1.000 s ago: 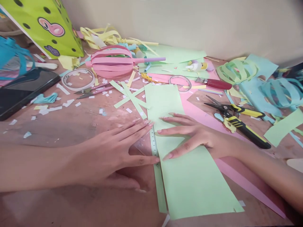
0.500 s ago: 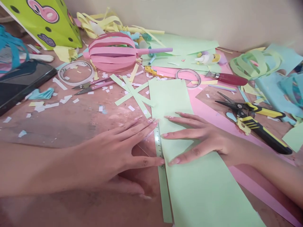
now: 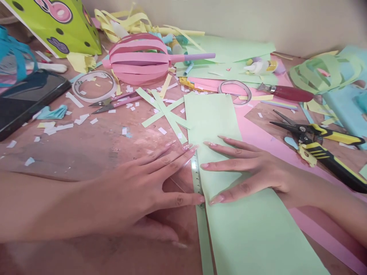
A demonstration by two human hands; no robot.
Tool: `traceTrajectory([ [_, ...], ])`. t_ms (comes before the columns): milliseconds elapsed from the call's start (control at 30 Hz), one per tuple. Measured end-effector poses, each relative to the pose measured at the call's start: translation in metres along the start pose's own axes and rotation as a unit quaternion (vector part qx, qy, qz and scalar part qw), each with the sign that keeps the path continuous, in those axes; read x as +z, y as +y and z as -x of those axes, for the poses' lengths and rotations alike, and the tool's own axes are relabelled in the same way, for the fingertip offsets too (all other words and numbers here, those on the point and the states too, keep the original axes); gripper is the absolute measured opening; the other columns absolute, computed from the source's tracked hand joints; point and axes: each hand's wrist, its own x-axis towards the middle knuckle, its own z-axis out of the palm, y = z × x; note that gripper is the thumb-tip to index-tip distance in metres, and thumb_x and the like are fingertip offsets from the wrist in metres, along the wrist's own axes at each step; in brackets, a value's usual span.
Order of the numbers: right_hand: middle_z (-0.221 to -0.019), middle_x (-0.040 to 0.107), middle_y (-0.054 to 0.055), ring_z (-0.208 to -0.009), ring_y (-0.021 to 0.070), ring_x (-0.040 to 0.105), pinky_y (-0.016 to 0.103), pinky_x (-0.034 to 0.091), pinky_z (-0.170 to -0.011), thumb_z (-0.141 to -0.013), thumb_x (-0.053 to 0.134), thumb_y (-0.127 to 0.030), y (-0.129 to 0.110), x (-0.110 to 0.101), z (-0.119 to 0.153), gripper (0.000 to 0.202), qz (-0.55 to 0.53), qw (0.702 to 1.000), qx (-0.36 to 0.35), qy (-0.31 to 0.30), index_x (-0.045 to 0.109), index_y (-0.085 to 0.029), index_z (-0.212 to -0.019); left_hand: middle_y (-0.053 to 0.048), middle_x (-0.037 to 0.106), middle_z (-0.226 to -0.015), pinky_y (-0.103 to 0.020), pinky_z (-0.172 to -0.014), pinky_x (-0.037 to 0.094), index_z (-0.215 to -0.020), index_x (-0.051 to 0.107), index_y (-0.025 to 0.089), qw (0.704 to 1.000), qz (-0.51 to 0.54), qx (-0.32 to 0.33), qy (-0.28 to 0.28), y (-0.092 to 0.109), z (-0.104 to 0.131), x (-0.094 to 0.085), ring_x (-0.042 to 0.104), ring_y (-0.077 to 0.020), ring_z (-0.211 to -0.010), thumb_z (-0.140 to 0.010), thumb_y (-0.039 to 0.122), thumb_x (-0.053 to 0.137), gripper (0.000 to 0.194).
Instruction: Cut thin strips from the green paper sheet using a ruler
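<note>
A long pale green paper (image 3: 258,229) lies lengthwise on the table, over pink paper (image 3: 258,133). Along its left edge is a clear ruler (image 3: 196,173), partly under fingertips, with a narrow green margin (image 3: 205,236) showing beside it further down. My left hand (image 3: 151,179) lies with fingers stretched, its fingertips on the ruler and the paper's edge. On the green paper rests my right hand (image 3: 246,168), palm down with fingers spread. Crossed green strips (image 3: 164,110) sit beyond my left fingertips.
Yellow-black pruners (image 3: 318,145) and a red-handled tool (image 3: 289,93) lie right. Behind are a pink paper lantern (image 3: 140,61), tape rolls (image 3: 114,86), a glue bottle (image 3: 260,67) and small scissors (image 3: 114,102). A black phone (image 3: 28,101) and green bag (image 3: 65,28) are left.
The view has shifted slightly, so most things appear a little further right. Both hands keep nearly the same pose on the paper and ruler.
</note>
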Motion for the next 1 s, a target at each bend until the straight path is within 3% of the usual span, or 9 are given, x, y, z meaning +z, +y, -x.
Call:
traceTrajectory([
  [100, -0.168, 0.049, -0.008, -0.164, 0.0292, 0.029, 0.052, 0.016, -0.139, -0.101, 0.065, -0.038, 0.0012, -0.0015, -0.0005, 0.036, 0.007, 1.0, -0.005, -0.005, 0.075, -0.046, -0.135, -0.021, 0.056, -0.161, -0.068, -0.11, 0.05, -0.158, 0.054, 0.047, 1.0, -0.015, 0.016, 0.005, -0.0008, -0.0002, 0.0007, 0.06, -0.0482, -0.141, -0.096, 0.078, 0.056, 0.069],
  [233, -0.169, 0.046, -0.007, -0.165, 0.0288, 0.028, 0.048, 0.012, -0.14, -0.101, 0.065, -0.048, 0.0019, -0.0013, -0.0008, 0.036, 0.002, 1.0, -0.014, -0.004, 0.076, -0.043, -0.135, -0.021, 0.056, -0.16, -0.061, -0.109, 0.053, -0.159, 0.053, 0.046, 1.0, -0.014, 0.018, 0.005, -0.001, -0.0004, 0.0008, 0.06, -0.0449, -0.142, -0.096, 0.078, 0.057, 0.072],
  [533, -0.167, 0.048, -0.006, -0.164, 0.0281, 0.029, 0.048, 0.011, -0.139, -0.102, 0.063, -0.043, 0.0005, -0.0035, -0.0022, 0.035, -0.001, 1.0, -0.006, -0.012, 0.076, -0.044, -0.134, -0.018, 0.039, -0.173, -0.062, -0.118, 0.046, -0.16, 0.051, 0.047, 1.0, 0.025, -0.003, -0.008, 0.0009, 0.003, 0.002, 0.049, -0.0442, -0.153, -0.095, 0.076, 0.062, 0.072],
  [733, -0.164, 0.053, -0.002, -0.163, 0.0275, 0.03, 0.047, 0.01, -0.138, -0.104, 0.059, -0.048, -0.0017, -0.0065, -0.0057, 0.034, -0.025, 1.0, -0.001, -0.019, 0.079, -0.04, -0.13, -0.015, 0.046, -0.17, -0.062, -0.121, 0.043, -0.159, 0.053, 0.047, 1.0, 0.028, 0.0, -0.004, 0.0004, 0.0007, 0.0017, 0.051, -0.0426, -0.151, -0.094, 0.079, 0.06, 0.073],
  [1000, -0.169, 0.046, -0.008, -0.165, 0.0262, 0.025, 0.05, 0.012, -0.139, -0.101, 0.065, -0.037, 0.0017, -0.0038, -0.0017, 0.037, 0.004, 1.0, -0.006, -0.022, 0.074, -0.045, -0.136, -0.012, 0.052, -0.166, -0.057, -0.122, 0.041, -0.156, 0.057, 0.049, 1.0, 0.015, -0.008, -0.001, 0.0005, -0.0015, -0.0003, 0.056, -0.0407, -0.148, -0.097, 0.079, 0.054, 0.066],
])
